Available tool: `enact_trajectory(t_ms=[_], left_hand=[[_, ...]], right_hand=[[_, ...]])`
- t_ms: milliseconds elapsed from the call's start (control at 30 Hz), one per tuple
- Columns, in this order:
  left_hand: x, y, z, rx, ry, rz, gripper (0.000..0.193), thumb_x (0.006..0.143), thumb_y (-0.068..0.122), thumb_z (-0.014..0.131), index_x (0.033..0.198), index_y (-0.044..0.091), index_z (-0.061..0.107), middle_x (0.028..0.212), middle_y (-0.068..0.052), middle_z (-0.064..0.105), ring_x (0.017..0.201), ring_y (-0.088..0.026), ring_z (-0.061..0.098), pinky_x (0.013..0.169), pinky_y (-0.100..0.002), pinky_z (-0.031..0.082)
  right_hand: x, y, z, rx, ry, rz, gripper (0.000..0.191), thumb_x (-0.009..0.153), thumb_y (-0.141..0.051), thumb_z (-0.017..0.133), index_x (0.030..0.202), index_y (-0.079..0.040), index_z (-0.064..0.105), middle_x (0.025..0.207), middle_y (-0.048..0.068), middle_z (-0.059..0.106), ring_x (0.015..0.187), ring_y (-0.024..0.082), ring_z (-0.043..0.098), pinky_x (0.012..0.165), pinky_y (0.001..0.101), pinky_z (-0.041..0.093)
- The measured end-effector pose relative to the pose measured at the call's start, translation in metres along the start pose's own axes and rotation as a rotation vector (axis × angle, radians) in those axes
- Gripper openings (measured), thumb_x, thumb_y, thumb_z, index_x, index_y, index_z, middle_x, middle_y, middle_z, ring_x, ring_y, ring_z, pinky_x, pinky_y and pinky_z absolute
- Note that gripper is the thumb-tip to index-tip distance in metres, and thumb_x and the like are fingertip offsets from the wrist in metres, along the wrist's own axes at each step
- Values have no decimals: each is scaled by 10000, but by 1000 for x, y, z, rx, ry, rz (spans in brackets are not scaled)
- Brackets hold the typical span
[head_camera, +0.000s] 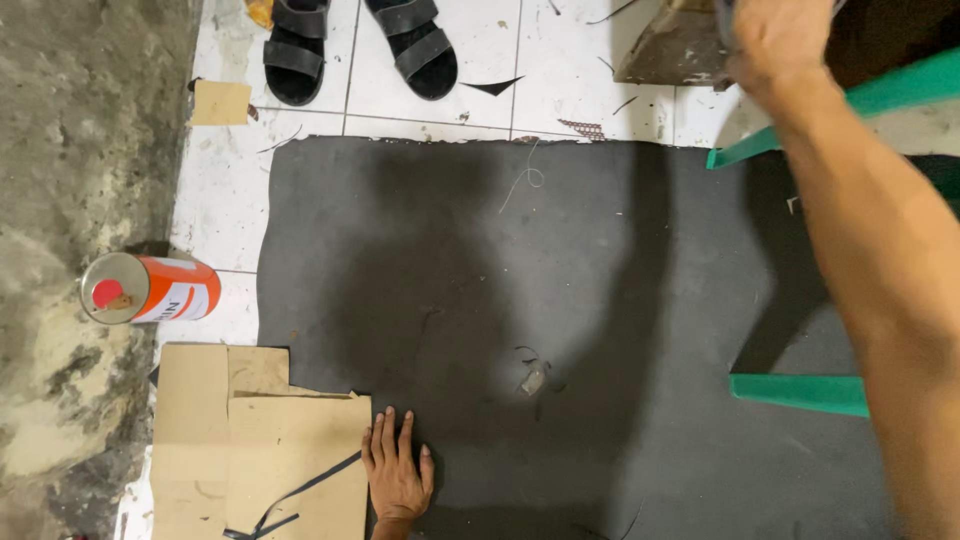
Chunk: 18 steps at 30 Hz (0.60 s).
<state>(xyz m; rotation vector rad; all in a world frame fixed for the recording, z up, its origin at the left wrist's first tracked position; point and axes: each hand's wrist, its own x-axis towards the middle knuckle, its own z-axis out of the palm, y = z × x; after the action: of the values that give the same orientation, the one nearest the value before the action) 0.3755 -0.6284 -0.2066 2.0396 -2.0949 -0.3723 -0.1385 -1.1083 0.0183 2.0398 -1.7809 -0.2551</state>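
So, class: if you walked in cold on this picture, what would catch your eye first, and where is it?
The big dark grey mat fills the middle of the tiled floor. The left hand lies flat at its lower edge beside the brown cardboard. At far left an orange and white can lies on its side, and the right hand reaches to the top right corner; black sandals sit along the top.

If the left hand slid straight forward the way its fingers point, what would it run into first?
The left hand lies flat on the dark grey mat, fingers pointing up the picture. That line looks free across bare mat until the mat's far edge and the white tiled floor, probably short of the black sandals.
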Motion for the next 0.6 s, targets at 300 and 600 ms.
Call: enact_trajectory(t_ms=[300, 600], left_hand=[[-18, 9, 4, 13, 92, 54, 604, 904, 340, 503, 1452, 90, 454, 1563, -186, 367, 1492, -359, 273, 1231, -543, 168], [-65, 32, -8, 7, 357, 217, 561, 930, 278, 586, 1438, 45, 546, 1543, -222, 459, 1425, -430, 409, 1194, -569, 293]], right_hand=[[-230, -108, -67, 524, 241, -331, 289, 670, -7, 671, 932, -45, 556, 822, 157, 617, 797, 379, 628, 696, 487, 495], [-577, -83, -160, 632, -63, -215, 429, 602, -33, 710, 1024, -35, 633, 813, 151, 625, 784, 365, 630, 690, 473, 502]])
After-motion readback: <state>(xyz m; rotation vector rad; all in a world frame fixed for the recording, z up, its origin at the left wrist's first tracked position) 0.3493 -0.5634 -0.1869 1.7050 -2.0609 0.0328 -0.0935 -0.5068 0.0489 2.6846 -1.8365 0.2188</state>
